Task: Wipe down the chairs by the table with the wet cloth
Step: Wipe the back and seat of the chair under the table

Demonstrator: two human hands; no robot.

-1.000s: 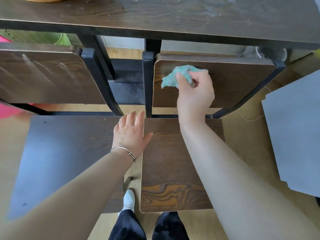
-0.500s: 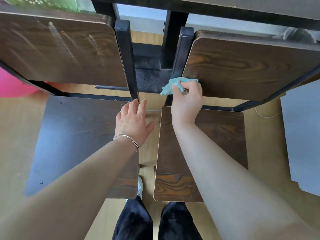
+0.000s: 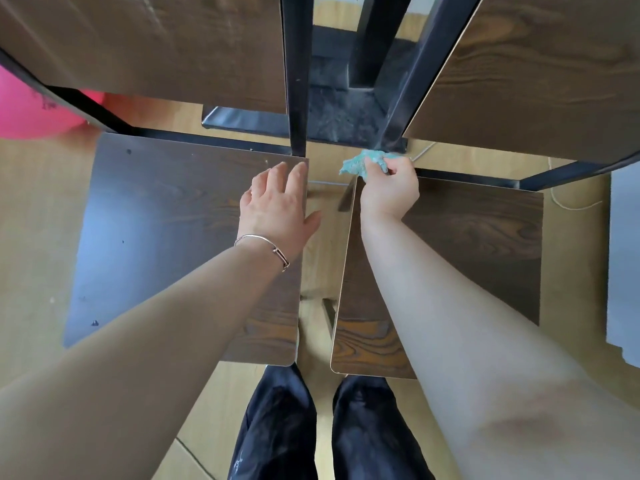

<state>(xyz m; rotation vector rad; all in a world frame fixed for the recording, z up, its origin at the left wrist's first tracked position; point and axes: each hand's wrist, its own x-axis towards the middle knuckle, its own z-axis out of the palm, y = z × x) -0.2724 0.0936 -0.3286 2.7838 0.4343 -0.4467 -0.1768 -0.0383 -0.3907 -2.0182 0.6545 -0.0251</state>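
Observation:
Two dark wood chairs stand side by side below me. My right hand (image 3: 389, 187) is closed around a crumpled teal cloth (image 3: 363, 161) at the back left corner of the right chair seat (image 3: 474, 237), at the foot of its black back post (image 3: 408, 98). The right chair's backrest (image 3: 540, 74) rises above the hand. My left hand (image 3: 277, 206) lies flat with fingers apart on the back right corner of the left chair seat (image 3: 156, 230). It holds nothing. The left chair's backrest (image 3: 145, 46) shows pale streaks.
A black table post and its dusty base plate (image 3: 346, 109) sit between the chair backs. A pink object (image 3: 31, 105) lies on the floor at left. A grey board (image 3: 623, 258) is at the right edge. A white cord (image 3: 571, 206) trails on the floor. My legs stand between the seats.
My right hand has brought the cloth down from the right backrest's face to the base of its left post. The view has tipped downward; the tabletop is out of view. My left hand stays put.

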